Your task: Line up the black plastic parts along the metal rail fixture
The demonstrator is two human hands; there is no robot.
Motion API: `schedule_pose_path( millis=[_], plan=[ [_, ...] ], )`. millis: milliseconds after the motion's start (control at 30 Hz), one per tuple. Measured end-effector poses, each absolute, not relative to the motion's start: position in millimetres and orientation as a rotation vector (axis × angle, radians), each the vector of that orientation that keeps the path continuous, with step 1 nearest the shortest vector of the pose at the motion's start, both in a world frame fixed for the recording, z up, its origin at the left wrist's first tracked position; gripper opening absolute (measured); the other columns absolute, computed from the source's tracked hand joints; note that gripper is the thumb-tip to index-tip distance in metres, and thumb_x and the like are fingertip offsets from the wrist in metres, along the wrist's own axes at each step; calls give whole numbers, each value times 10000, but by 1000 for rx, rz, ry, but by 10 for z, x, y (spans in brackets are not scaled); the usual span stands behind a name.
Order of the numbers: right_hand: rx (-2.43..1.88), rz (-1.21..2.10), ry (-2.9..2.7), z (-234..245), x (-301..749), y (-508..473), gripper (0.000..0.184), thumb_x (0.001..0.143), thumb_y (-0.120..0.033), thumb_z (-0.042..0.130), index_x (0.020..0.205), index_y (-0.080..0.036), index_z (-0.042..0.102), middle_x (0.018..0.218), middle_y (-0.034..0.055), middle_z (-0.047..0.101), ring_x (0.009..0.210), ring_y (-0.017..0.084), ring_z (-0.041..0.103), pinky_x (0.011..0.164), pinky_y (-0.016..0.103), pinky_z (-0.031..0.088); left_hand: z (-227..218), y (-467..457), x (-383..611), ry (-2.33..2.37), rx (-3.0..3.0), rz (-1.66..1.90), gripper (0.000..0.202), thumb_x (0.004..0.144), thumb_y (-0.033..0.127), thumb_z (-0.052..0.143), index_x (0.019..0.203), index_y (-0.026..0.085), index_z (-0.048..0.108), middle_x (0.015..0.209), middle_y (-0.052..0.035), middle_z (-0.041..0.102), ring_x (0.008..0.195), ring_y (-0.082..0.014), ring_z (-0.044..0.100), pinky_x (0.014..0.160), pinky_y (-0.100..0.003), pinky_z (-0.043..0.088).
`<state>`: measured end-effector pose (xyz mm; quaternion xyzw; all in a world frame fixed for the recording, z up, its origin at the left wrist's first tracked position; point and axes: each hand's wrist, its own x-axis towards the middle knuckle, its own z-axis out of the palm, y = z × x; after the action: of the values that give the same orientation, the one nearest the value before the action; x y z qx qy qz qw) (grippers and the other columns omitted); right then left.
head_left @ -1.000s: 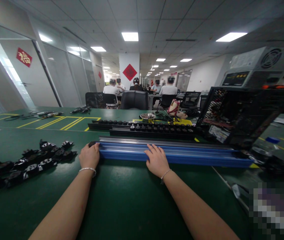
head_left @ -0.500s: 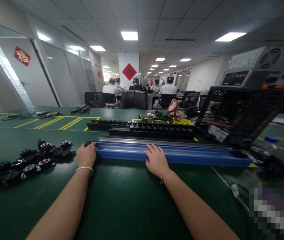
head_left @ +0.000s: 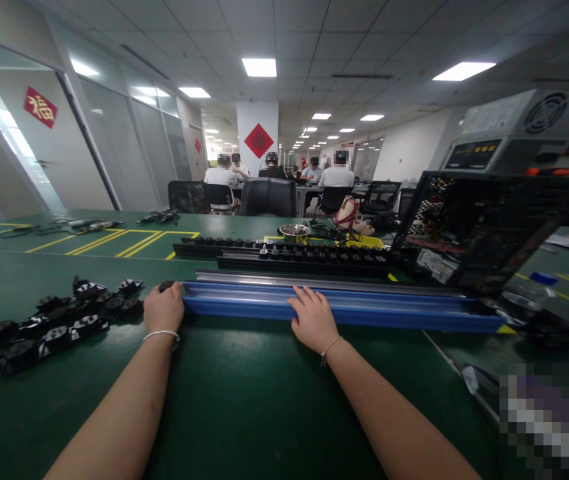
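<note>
A long blue channel rail (head_left: 394, 315) lies crosswise on the green table in front of me. At its left end my left hand (head_left: 163, 310) is closed around a small black part (head_left: 165, 286), mostly hidden by the fingers. My right hand (head_left: 311, 320) rests on the middle of the rail, fingers spread over its top and holding nothing. Just behind the blue rail runs a grey metal strip (head_left: 244, 279). Off to the left lies a loose group of black socket-like modules (head_left: 87, 325).
Black rails filled with similar modules (head_left: 309, 253) lie farther back, near a metal bowl (head_left: 294, 231). An open computer case (head_left: 494, 227) with power supplies on top stands at the right, beside a bottle (head_left: 527, 293). Cables (head_left: 159, 217) lie at the far left; people sit beyond.
My left hand has shifted slightly left with the black part. The right hand stays in the same place on the rail.
</note>
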<state>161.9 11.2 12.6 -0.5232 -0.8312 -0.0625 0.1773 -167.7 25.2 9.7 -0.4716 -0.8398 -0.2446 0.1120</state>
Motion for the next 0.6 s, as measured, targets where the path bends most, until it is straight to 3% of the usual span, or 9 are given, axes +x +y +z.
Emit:
schedule_pose_path(
  millis=[367,600],
  plan=[
    [-1459,-187,-2340,116,1618,115,385,733,-216,504,1112,-235,568,1402,51,380,1289,246,284,1030,423,193,127,224,-1651,-2584,-1367,-910,528,892,415,218,1062,168,653,1157,-173,545,985,-269,550,872,-402,423],
    [-1471,-168,-2351,132,1617,108,389,739,-216,491,1121,-237,562,1404,53,376,1296,238,268,1029,417,190,78,267,-1701,-2596,-1316,-955,571,877,467,194,1040,178,659,1231,-180,491,982,-311,555,829,-462,443]
  ],
)
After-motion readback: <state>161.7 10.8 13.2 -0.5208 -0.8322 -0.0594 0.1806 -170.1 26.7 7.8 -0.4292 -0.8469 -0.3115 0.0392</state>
